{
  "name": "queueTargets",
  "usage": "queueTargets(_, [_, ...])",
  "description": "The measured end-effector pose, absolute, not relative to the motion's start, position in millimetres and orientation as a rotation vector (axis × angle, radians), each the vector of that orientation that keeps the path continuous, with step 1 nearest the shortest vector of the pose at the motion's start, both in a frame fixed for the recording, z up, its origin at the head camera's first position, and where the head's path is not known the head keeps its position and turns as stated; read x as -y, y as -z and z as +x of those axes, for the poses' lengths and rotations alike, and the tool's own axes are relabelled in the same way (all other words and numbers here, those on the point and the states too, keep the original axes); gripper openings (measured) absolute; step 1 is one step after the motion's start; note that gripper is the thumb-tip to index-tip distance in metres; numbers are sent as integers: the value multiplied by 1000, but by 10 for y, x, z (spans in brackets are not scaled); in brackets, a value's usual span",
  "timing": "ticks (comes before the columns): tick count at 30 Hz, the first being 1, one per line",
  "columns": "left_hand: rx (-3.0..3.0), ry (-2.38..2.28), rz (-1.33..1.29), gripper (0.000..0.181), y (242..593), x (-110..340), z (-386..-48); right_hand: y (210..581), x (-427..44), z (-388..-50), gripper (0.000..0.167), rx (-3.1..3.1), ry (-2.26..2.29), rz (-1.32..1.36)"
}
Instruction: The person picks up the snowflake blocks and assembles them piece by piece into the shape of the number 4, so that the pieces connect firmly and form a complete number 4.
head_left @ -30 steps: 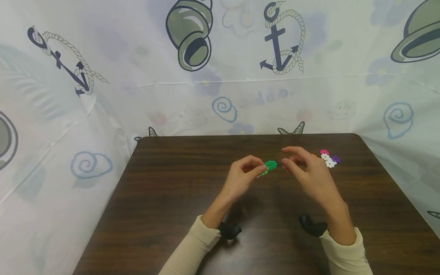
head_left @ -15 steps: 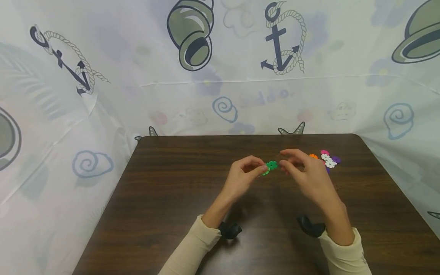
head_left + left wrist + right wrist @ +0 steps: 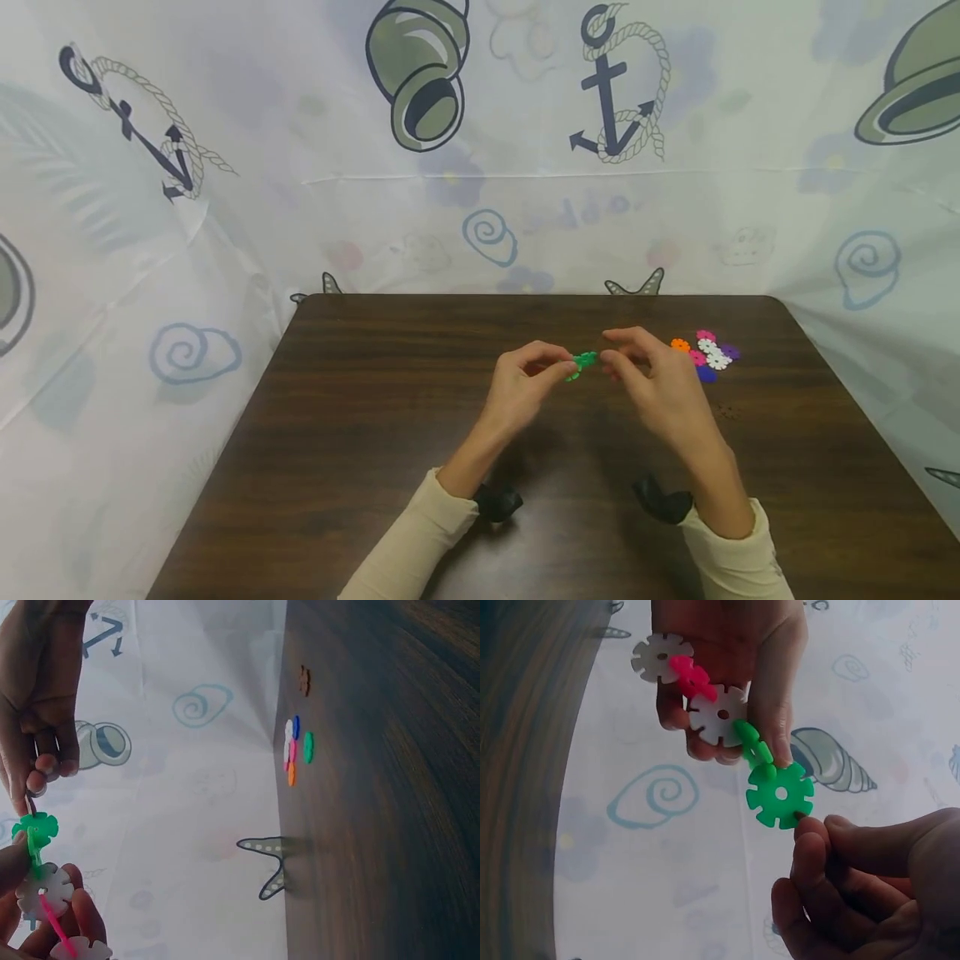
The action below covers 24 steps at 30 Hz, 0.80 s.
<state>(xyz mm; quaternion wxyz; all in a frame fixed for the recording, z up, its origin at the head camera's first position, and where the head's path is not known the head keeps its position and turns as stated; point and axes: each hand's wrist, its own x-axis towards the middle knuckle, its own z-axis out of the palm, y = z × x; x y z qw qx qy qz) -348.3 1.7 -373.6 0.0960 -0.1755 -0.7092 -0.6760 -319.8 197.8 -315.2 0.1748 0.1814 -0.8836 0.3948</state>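
Wood-grain table below the left hand and right hand, both pinching. In the left: a chain of white, pink and green snowflake discs, the green end disc nearest the right hand. In the right: a mostly hidden brown piece at that disc's rim. Joining likely goes best braced, crosswise, pressed straight.

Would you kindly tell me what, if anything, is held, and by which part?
The left hand holds a disc chain near its green end; the right hand pinches a brownish piece, too hidden to tell where.
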Motion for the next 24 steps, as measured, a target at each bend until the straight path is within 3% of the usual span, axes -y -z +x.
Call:
queueTargets(15, [2054,1884,-525,9,3708,-24,-3553,3195,-1931,-3333,25,2490,-1254,472])
queueTargets(24, [2148,1891,-485,11,3722,-9,-3534,3171,-2038,-3335,34,2612,-1344,474])
